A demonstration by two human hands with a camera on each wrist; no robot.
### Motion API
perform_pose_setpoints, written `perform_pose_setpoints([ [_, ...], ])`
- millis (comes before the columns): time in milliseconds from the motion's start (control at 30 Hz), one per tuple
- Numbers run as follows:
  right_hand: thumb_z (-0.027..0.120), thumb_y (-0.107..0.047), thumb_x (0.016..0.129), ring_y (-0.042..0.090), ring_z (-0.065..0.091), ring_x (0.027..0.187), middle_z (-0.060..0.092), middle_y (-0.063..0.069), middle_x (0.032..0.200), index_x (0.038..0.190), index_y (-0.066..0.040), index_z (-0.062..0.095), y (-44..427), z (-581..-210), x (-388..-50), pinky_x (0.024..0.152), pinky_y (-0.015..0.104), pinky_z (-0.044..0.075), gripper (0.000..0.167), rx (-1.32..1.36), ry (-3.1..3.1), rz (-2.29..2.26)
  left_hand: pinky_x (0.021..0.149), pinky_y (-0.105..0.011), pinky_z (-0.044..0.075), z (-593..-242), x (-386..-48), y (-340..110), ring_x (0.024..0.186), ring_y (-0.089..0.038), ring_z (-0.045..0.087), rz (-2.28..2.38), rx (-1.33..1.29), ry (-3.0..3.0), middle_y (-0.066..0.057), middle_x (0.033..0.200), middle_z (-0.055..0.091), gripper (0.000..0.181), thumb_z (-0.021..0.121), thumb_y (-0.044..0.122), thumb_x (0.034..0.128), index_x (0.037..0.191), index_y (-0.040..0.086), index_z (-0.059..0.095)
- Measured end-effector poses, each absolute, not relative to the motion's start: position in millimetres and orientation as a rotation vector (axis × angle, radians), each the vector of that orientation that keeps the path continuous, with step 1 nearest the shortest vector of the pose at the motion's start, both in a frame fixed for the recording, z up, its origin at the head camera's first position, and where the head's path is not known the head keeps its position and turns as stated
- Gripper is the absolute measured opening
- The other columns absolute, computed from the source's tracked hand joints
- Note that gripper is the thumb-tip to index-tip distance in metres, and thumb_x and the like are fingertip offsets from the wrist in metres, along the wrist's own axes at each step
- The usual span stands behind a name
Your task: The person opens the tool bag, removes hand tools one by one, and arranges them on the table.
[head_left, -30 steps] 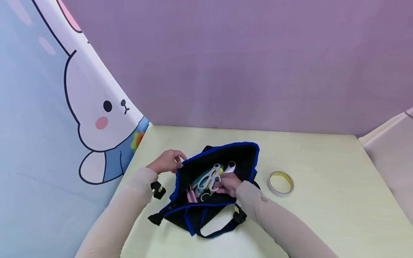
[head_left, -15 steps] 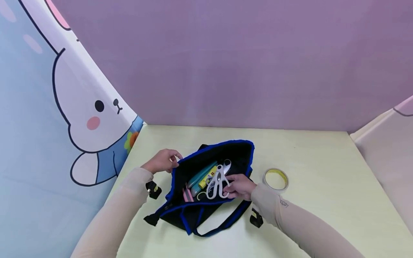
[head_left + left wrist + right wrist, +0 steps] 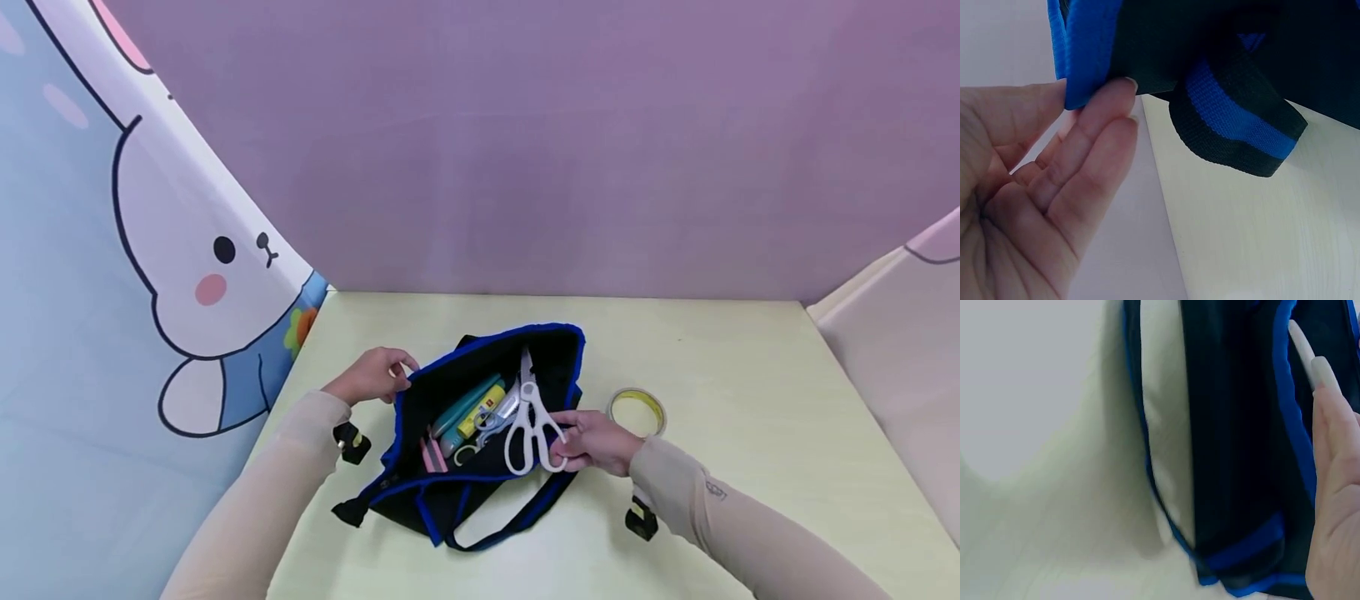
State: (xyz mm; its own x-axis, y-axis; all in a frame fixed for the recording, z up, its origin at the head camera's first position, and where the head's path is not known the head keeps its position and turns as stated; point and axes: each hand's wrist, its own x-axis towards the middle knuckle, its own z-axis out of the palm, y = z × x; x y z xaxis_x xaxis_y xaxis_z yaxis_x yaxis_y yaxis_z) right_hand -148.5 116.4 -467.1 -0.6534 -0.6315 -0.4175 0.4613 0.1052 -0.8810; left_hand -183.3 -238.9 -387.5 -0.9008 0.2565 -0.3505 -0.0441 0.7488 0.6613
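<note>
A black bag (image 3: 420,510) with blue trim lies with its mouth held wide. My left hand (image 3: 372,375) pinches its left rim; in the left wrist view, thumb and fingers of that hand (image 3: 1041,169) meet on the blue edging (image 3: 1088,56). Over the bag's right side, my right hand (image 3: 596,442) grips white-handled scissors (image 3: 530,421) by one handle loop, blades pointing away. Inside the bag lie a yellow tube or box (image 3: 482,411), teal items (image 3: 463,406), a pink item (image 3: 432,454) and grey-handled scissors (image 3: 491,421). The right wrist view shows only part of the right hand (image 3: 1338,481).
A roll of tape (image 3: 637,411) lies on the pale table (image 3: 750,433) just behind the right wrist. The bag's strap (image 3: 517,533) loops toward the front. A purple wall (image 3: 562,150) stands at the back, and a rabbit-print sheet (image 3: 195,250) hangs at the left.
The right hand has drawn the white scissors up and rightward from among the bag's contents. More of the things inside now show. My left hand stays at the rim.
</note>
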Motion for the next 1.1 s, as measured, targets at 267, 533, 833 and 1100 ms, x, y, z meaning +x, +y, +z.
perform_pose_setpoints([
  [267, 0.047, 0.014, 0.090, 0.015, 0.066, 0.075, 0.066, 0.010, 0.086, 0.142, 0.019, 0.014, 144.6, -466.2, -142.8, 0.070, 0.028, 0.056, 0.062, -0.280, 1.571, -1.689, 0.062, -0.034, 0.056, -385.3, -181.4, -238.8, 0.058, -0.018, 0.060, 0.984, 0.168, 2.521, -0.012, 0.082, 0.057, 0.020, 0.057, -0.004, 0.0892, 0.109, -0.005, 0.061],
  [533, 0.050, 0.014, 0.088, 0.016, 0.067, 0.076, 0.066, 0.008, 0.087, 0.143, 0.018, 0.014, 170.2, -466.1, -139.2, 0.072, 0.030, 0.056, 0.066, -0.277, 1.592, -1.675, 0.061, -0.033, 0.055, -381.7, -181.1, -237.2, 0.058, -0.017, 0.060, 0.971, 0.163, 2.530, -0.011, 0.081, 0.056, 0.020, 0.058, -0.004, 0.0888, 0.108, -0.005, 0.062],
  [833, 0.051, 0.015, 0.085, 0.017, 0.067, 0.077, 0.065, 0.009, 0.089, 0.142, 0.019, 0.012, 203.5, -464.8, -137.1, 0.073, 0.031, 0.056, 0.069, -0.293, 1.589, -1.660, 0.064, -0.034, 0.056, -382.5, -180.1, -237.8, 0.058, -0.017, 0.057, 0.994, 0.139, 2.498, -0.013, 0.085, 0.057, 0.020, 0.057, -0.005, 0.0893, 0.109, -0.005, 0.061],
  [1100, 0.054, 0.012, 0.086, 0.018, 0.068, 0.082, 0.065, 0.008, 0.093, 0.141, 0.018, 0.014, 241.5, -466.2, -140.9, 0.076, 0.033, 0.055, 0.068, -0.304, 1.549, -1.694, 0.062, -0.034, 0.056, -381.1, -180.5, -242.2, 0.058, -0.019, 0.058, 1.034, 0.214, 2.471, -0.014, 0.084, 0.057, 0.017, 0.057, -0.004, 0.0894, 0.106, -0.004, 0.061],
])
